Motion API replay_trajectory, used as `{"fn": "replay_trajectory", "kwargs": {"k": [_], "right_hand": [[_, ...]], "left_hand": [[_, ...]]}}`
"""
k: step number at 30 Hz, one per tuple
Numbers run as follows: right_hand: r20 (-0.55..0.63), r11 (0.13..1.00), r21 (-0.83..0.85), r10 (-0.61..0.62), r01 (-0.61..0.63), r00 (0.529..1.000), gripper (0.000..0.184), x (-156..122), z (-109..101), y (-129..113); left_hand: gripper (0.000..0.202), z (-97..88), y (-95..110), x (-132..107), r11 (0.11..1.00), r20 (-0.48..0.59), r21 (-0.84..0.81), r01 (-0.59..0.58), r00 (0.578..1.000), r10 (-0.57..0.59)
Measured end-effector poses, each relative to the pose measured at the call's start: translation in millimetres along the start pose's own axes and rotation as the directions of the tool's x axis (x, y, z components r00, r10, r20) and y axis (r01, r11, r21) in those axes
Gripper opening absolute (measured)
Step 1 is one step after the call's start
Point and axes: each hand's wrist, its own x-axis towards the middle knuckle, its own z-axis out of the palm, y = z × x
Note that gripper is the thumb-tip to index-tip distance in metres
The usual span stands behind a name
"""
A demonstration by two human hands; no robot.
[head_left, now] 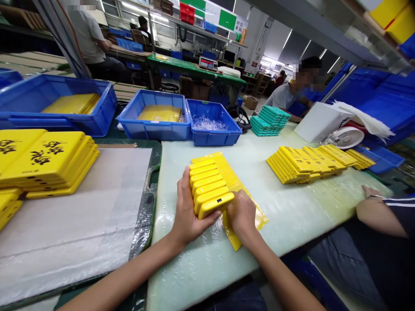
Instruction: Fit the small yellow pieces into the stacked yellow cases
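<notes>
A stack of several yellow power-bank-like cases (207,185), standing on edge in a row, sits in my left hand (186,216). Its fingers wrap the left side and the thumb presses on the nearest case, whose end shows a small dark port. My right hand (241,214) is curled at the right end of the stack, against the nearest case. What its fingertips grip is hidden. Beneath the stack and right hand lies a yellow sheet of bubble-like packing (231,170) on the pale table mat (188,276).
More yellow cases with black lettering (52,155) are piled on the left tray (97,216). Yellow rows (301,162) and teal stacks (269,120) lie to the right. Blue bins (152,129) line the back. A co-worker's arm (376,211) rests at the right edge.
</notes>
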Motion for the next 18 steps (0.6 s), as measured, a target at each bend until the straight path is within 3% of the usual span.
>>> {"fn": "replay_trajectory", "kwargs": {"k": [2,4,7,9,12,15,18], "right_hand": [[-0.059,0.992,0.127,-0.006,0.013,0.998,0.028,0.9,3.3,3.9],[-0.088,0.93,0.368,0.016,0.018,0.996,0.025,5.4,4.6,12.0],[0.045,0.674,0.733,0.083,-0.09,0.996,0.01,15.9,-5.6,29.8],[0.145,0.489,0.852,0.121,-0.186,0.982,0.021,21.0,-24.4,40.5],[0.062,0.338,0.933,0.177,-0.12,0.982,0.038,18.0,-66.3,43.8],[-0.094,0.367,0.93,0.144,0.035,0.985,0.036,2.6,-107.2,27.0],[-0.083,0.501,0.862,-0.004,0.074,0.997,0.031,-14.4,-129.9,2.0]], "left_hand": [[0.128,-0.1,0.2,0.0,1.0,0.0,-0.012,0.005,1.0,-0.005],[0.127,-0.2,0.8,-0.4,1.0,0.005,-0.02,0.006,1.0,-0.006],[0.125,-0.2,2.3,-1.2,1.0,0.009,-0.024,0.006,1.0,-0.006],[0.124,0.2,3.6,-1.5,0.999,0.007,-0.028,0.017,1.0,-0.017],[0.124,0.7,5.4,-1.1,0.999,0.009,-0.04,0.024,1.0,-0.024],[0.126,0.7,6.4,-0.2,0.999,0.018,-0.036,0.01,1.0,-0.01],[0.126,0.7,6.3,0.2,0.999,0.022,-0.037,0.005,1.0,-0.004]]}}
